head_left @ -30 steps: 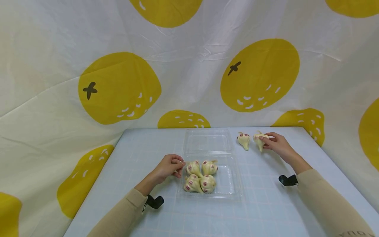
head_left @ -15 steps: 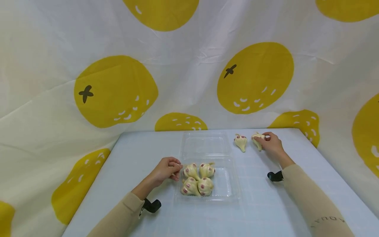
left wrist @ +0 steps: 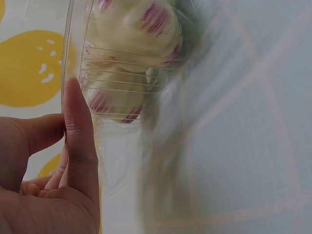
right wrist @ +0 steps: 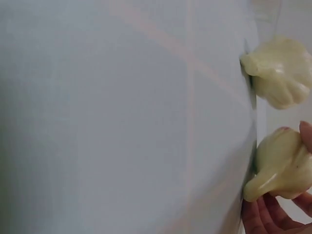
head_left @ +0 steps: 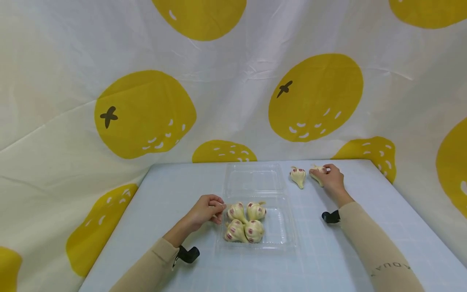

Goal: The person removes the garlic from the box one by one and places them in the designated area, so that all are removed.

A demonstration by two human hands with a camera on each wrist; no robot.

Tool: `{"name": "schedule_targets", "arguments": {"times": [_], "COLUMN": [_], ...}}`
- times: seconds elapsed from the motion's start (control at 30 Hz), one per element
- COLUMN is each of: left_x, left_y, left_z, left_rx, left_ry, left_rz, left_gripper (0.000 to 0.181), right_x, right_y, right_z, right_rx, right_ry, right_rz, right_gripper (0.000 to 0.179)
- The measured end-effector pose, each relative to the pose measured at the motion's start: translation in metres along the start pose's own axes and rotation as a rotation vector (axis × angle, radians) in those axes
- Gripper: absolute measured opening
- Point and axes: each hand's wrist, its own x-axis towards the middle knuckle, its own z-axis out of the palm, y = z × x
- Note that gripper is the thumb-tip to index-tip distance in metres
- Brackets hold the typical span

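My left hand [head_left: 206, 209] pinches the left rim of a clear plastic clamshell container [head_left: 278, 224], thumb and index finger on the edge in the left wrist view. Inside its base, several garlic bulbs [head_left: 254, 231] with purple marks sit together on the left side. At the far right of the table, my right hand [head_left: 333, 180] holds another garlic bulb [right wrist: 278, 165], thumb on one side and fingers on the other. Just left of it lies a loose garlic bulb [head_left: 298, 175], its stem end toward me.
The container's lid [head_left: 254, 178] lies folded back toward the rear of the table. Behind the pale checked tabletop [head_left: 175, 178] hangs a white curtain [head_left: 233, 101] printed with yellow lemons. Black wrist cameras [head_left: 189, 254] are strapped under both sleeves.
The right forearm has swung inward to the left while its hand closes further over the garlic bulb. The left hand stays at the container's rim. The head view has shifted slightly.
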Motion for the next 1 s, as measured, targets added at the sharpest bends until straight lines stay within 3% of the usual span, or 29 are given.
{"name": "schedule_targets", "arguments": {"times": [0.47, 0.77, 1.0], "left_x": [0.001, -0.002, -0.001], "left_y": [0.002, 0.001, 0.003], "left_z": [0.0, 0.001, 0.0], "left_rx": [0.012, 0.013, 0.014], "left_ry": [-0.011, -0.001, -0.006], "left_rz": [0.005, -0.018, -0.009], "left_gripper": [0.025, 0.025, 0.025], "right_x": [0.0, -0.006, -0.004], "right_y": [0.003, 0.0, -0.002], "right_z": [0.006, -0.001, -0.004], "right_rx": [-0.059, -0.112, -0.119], "right_ry": [0.021, -0.117, -0.15], "right_rz": [-0.022, -0.052, -0.046], "right_gripper": [0.076, 0.083, 0.08]}}
